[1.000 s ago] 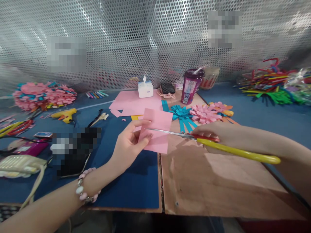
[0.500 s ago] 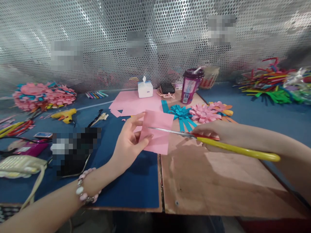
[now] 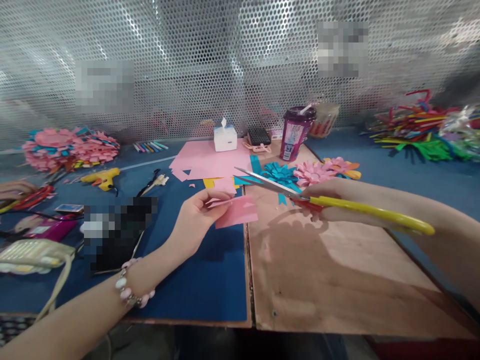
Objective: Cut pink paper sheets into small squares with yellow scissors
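Observation:
Between the thumb and fingers of my left hand (image 3: 200, 212) is a piece of pink paper (image 3: 240, 212), held above the seam of the table. My right hand (image 3: 322, 192) grips scissors (image 3: 277, 188) with red and yellow handles. Their blades are parted and point left, a little above and apart from the paper. Just past my left hand, a smaller pink paper piece (image 3: 225, 185) lies over yellow paper (image 3: 210, 183). A blue paper flower (image 3: 279, 172) and a pink paper flower (image 3: 313, 172) rest beyond the scissors.
Pink sheets (image 3: 206, 162) lie under a tissue box (image 3: 225, 139). A purple cup (image 3: 296, 134) stands at the back. To the left are a yellow glue gun (image 3: 101, 177), a black phone-like slab (image 3: 125, 235) and a power strip (image 3: 33, 257). Another person's hand (image 3: 17, 190) touches red-handled scissors (image 3: 39, 196).
The scissors have come off the pink paper and opened. The paper is now a smaller, lower piece, and a separate pink piece shows behind it. Another person's hand has appeared at far left.

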`<state>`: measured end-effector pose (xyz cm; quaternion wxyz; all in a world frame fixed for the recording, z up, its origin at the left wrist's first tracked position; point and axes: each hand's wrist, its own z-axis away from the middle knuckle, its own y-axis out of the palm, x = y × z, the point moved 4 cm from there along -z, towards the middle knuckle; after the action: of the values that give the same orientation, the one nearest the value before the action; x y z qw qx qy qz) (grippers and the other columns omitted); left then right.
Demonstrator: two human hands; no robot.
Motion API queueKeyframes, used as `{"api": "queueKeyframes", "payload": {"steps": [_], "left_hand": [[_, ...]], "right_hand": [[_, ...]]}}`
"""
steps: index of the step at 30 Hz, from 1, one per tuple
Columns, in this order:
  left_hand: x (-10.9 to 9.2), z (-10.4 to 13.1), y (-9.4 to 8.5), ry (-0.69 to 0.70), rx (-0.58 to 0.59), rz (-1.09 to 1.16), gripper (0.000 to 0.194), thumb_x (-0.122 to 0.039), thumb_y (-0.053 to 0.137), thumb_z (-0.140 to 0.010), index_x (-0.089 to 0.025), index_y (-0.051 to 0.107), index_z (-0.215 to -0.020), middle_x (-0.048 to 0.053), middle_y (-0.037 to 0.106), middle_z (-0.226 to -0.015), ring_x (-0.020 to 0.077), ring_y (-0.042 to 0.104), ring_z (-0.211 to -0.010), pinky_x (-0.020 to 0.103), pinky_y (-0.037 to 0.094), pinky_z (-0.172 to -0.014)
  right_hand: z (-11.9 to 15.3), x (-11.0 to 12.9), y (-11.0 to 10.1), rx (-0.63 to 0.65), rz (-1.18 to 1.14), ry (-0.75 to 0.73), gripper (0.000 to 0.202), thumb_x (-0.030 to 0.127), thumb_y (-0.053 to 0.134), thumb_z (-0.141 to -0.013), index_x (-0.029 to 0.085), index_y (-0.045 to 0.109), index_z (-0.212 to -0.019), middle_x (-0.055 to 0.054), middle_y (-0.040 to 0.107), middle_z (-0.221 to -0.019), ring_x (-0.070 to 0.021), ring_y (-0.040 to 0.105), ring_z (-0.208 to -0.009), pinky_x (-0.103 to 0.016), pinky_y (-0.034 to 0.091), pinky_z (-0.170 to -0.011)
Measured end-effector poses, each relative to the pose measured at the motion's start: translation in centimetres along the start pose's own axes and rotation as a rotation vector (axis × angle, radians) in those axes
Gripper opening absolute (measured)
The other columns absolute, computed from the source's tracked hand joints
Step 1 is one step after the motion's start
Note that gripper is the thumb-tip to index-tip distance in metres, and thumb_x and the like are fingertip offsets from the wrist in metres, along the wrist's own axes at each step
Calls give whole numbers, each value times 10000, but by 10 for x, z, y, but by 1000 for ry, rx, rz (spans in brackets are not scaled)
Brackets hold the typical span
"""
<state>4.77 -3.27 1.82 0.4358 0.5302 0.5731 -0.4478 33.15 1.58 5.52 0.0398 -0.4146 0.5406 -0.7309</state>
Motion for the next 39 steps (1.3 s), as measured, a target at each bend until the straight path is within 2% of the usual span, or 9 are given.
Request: {"api": "queueKeyframes", "payload": {"steps": [3,7,12,14,20,26,31,35,39], "left_hand": [[-4,3,1,18,60,-53,159,-195,693,-751,-169,711,-906,80,705,-1117,215,621,-1110,368,458,-1006],[-3,8,4,-45,163,-128,297,-90,669,-698,-213,741,-958,42,722,-1104,214,637,-1094,352,499,-966],[-2,9,10,-66,275,-256,315,-106,624,-730,-229,741,-995,29,726,-1093,208,663,-1044,360,525,-936],[-3,8,11,-19,318,-381,319,-94,583,-750,-217,734,-1003,40,714,-1121,209,659,-1049,386,513,-952],[-7,10,10,251,450,-813,363,-22,527,-709,-165,687,-1002,74,694,-1125,214,619,-1075,410,453,-993],[-7,18,10,484,565,-1207,513,-77,492,-800,-273,588,-1265,64,643,-1156,275,499,-1124,505,340,-953],[-6,24,12,545,624,-1326,486,-136,500,-838,-277,557,-1300,83,597,-1196,301,441,-1131,513,297,-957],[-8,25,14,558,646,-1359,459,-178,502,-842,-258,558,-1290,89,566,-1229,311,411,-1162,518,290,-990],[-12,25,18,586,672,-1388,425,-193,496,-845,-243,568,-1260,83,559,-1251,308,406,-1189,531,249,-1034]], "right_hand": [[-1,5,2,59,4,59,260,425,567,-778,205,644,-892,-21,673,-812,-209,631,-724,-292,454,-598],[0,11,-1,-11,21,159,245,407,545,-734,212,642,-846,-17,655,-737,-199,600,-647,-289,424,-534],[-1,9,0,-4,60,142,211,379,537,-743,206,620,-829,-6,630,-693,-176,588,-613,-271,407,-502],[-1,5,1,0,55,123,213,367,545,-759,210,629,-877,-12,656,-740,-183,616,-647,-272,431,-524],[-1,-10,5,4,7,119,276,428,549,-808,233,638,-982,-20,682,-844,-206,646,-721,-279,450,-559],[1,4,6,4,-18,130,300,442,550,-808,178,622,-930,-42,642,-833,-183,599,-715,-265,407,-566],[2,14,5,22,-43,133,413,527,524,-810,137,593,-928,-78,625,-850,-187,567,-722,-282,398,-580],[1,14,5,28,-25,125,397,530,512,-814,161,608,-926,-64,632,-851,-185,569,-715,-279,394,-571],[-2,13,4,-8,-13,178,367,503,560,-753,172,655,-879,-59,662,-821,-199,592,-699,-282,406,-555]]}}
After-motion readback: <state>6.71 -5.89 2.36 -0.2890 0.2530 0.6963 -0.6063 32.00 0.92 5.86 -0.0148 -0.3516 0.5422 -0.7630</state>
